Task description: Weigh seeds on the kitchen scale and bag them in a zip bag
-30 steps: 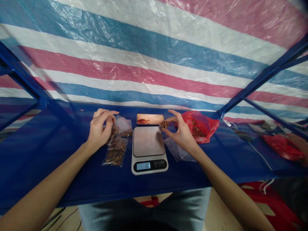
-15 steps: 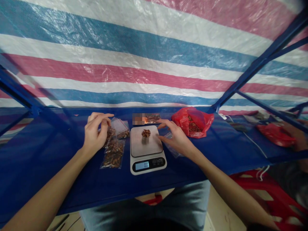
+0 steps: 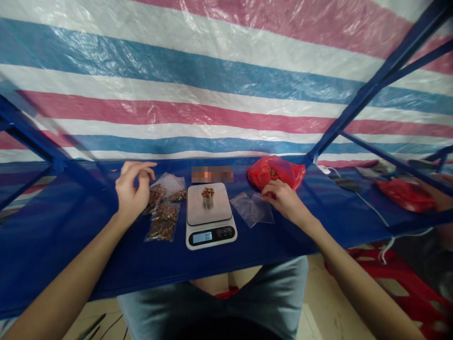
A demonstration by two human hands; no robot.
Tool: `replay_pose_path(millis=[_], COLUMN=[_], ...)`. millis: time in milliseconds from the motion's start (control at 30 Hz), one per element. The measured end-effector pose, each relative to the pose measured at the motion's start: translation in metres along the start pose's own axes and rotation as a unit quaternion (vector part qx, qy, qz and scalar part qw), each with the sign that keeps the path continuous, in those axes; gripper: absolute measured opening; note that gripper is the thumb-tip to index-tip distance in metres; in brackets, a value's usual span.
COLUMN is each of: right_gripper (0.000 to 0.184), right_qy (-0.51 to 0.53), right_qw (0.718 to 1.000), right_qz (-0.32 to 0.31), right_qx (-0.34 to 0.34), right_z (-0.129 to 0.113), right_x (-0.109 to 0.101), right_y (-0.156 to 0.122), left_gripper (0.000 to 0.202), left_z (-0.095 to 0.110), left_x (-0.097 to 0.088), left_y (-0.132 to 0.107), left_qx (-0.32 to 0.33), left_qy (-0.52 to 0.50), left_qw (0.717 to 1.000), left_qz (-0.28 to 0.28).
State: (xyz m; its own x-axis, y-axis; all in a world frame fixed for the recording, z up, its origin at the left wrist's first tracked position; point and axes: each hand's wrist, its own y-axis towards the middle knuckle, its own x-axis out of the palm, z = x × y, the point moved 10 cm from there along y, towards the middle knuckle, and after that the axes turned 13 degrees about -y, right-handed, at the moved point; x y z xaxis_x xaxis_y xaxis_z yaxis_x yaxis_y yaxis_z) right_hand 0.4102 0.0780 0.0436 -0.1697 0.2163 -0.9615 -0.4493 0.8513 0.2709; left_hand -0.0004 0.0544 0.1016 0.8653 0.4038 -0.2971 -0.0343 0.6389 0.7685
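Our scale sits near the middle of the blue table, and a small cup stands on its plate, heaped with nuts. The display reads 0.0 (the digits are small, but they look like that).

Just left of the scale lie clear bags of nuts, overlapping one another. Our left hand hangs just above them, fingers curled and loosely spread, with nothing visible in its grip.

Right of the scale lies a flat clear bag. Beyond it is a red bag with nuts inside. Our right hand is narrowed at the red bag's lower edge, its fingers touching the plastic. We cannot tell whether they pinch anything.

Behind the scale is a blurred patch. Far to the right of the scale, another person's hand lies beside a second red bag.
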Motion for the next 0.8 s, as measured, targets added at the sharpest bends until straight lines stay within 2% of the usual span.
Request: replay_pose_path(millis=[67,100,167,233,300,333,400,500,667,800], right_gripper=[0.014,0.015,0.016,0.012,0.01,0.01,0.009,0.015,0.028,0.025], right_qy=[0.034,0.056,0.07,0.045,0.027,0.023,0.032,0.081,0.135,0.104], right_qw=[0.998,0.995,0.987,0.981,0.973,0.97,0.965,0.956,0.949,0.946], right_qz=[0.054,0.077,0.12,0.14,0.163,0.172,0.18,0.162,0.099,0.032], right_qx=[-0.022,-0.038,-0.078,-0.128,-0.16,-0.169,-0.19,-0.231,-0.269,-0.305], right_z=[-0.013,-0.023,-0.052,-0.091,-0.125,-0.138,-0.157,-0.171,-0.178,-0.197], right_x=[-0.035,-0.056,-0.097,-0.129,-0.149,-0.154,-0.154,-0.141,-0.116,-0.097], right_y=[0.007,0.011,0.022,0.035,0.05,0.057,0.07,0.084,0.093,0.091], left_gripper=[0.03,0.028,0.027,0.04,0.057,0.06,0.045,0.026,0.021,0.018], left_z=[0.017,0.028,0.055,0.084,0.102,0.107,0.109,0.099,0.087,0.091], left_x=[0.005,0.015,0.044,0.08,0.108,0.117,0.125,0.123,0.109,0.109], left_y=[0.009,0.015,0.027,0.034,0.036,0.039,0.047,0.055,0.049,0.041], left_qx=[-0.014,-0.018,-0.026,-0.039,-0.062,-0.064,-0.06,-0.04,-0.005,0.011], left_qy=[-0.046,-0.059,-0.09,-0.143,-0.165,-0.164,-0.148,-0.125,-0.032,0.036], left_qw=[0.999,0.997,0.986,0.954,0.918,0.909,0.911,0.927,0.943,0.937], left_qz=[-0.006,-0.041,-0.137,-0.261,-0.356,-0.378,-0.38,-0.351,-0.332,-0.348])
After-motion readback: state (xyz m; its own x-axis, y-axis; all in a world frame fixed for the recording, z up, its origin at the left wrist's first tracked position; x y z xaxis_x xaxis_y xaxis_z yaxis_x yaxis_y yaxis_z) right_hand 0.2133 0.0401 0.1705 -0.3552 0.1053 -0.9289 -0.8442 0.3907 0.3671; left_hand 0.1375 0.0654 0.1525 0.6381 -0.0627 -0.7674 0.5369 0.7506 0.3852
